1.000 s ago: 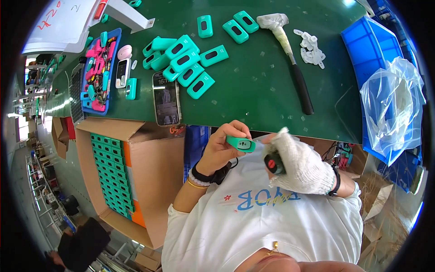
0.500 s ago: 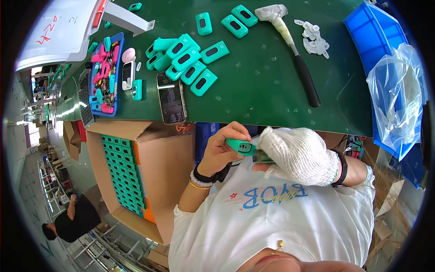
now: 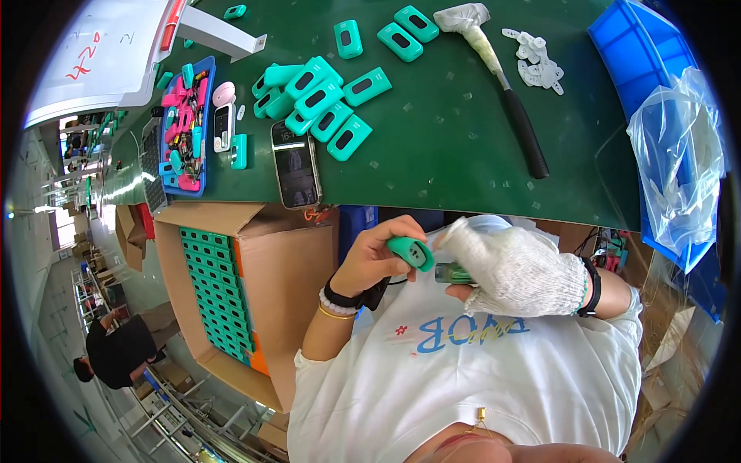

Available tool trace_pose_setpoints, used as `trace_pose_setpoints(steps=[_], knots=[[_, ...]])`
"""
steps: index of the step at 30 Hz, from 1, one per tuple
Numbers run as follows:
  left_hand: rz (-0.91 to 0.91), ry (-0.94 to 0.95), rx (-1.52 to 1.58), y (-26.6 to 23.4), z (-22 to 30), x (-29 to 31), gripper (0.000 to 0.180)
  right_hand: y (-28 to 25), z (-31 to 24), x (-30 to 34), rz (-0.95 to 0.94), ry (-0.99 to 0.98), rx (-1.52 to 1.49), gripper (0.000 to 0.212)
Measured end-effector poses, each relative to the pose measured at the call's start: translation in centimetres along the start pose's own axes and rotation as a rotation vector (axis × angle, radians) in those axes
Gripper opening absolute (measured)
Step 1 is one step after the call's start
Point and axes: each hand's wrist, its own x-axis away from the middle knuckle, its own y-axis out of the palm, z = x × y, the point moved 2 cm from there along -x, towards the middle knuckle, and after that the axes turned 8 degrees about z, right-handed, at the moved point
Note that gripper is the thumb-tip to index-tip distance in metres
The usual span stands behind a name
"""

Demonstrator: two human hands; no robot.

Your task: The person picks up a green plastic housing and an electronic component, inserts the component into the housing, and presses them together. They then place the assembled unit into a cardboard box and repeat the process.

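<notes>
Head view — the left hand (image 3: 380, 261) held the teal casing (image 3: 401, 248) between the desk (image 3: 432, 154) and the white shirt (image 3: 463, 378), fingers clamped on it; the gloved right hand (image 3: 515, 270) — just beside — gripped a partly hidden dark-green object (image 3: 451, 273).

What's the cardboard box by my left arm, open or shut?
The cardboard box is open: a flap is folded outward, and rows of green devices show inside.
</notes>
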Motion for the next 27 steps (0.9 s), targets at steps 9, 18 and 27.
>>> trace_pose_setpoints(steps=[9, 18, 27], knots=[[0.086, 0.220, -0.354, 0.3, 1.0, 0.2, 0.039, 0.2, 0.3, -0.2, 0.089, 0.180, -0.040, 0.036], [0.219, 0.280, -0.614, 3.6, 1.5, 0.2, 0.043, 2.8, 2.7, 1.2, 0.059, 0.364, -0.223, 0.037], [0.168, 0.383, -0.954, 4.6, 2.4, -0.3, 0.054, 1.3, 3.4, 1.3, -0.003, 0.592, -0.709, 0.033]])
